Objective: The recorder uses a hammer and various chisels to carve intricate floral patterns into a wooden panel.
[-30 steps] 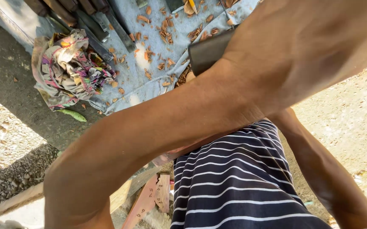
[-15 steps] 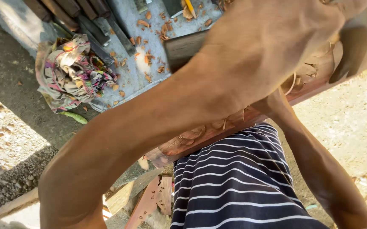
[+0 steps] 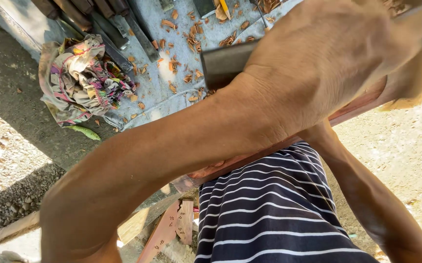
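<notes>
A dark mallet-like block (image 3: 223, 63) is gripped shut in the left hand (image 3: 328, 63), raised over the reddish wood plank (image 3: 352, 109). Right hand: hidden behind it, grip can't be told. Looks like mid-carving; a well-aimed downstroke would be needed next. Wood chips (image 3: 172, 63) are scattered on the grey cloth (image 3: 157, 97).

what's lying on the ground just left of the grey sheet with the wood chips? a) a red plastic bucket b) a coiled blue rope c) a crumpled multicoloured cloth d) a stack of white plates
c: a crumpled multicoloured cloth lies bunched at the left edge of the grey sheet, which is strewn with wood chips.
</notes>
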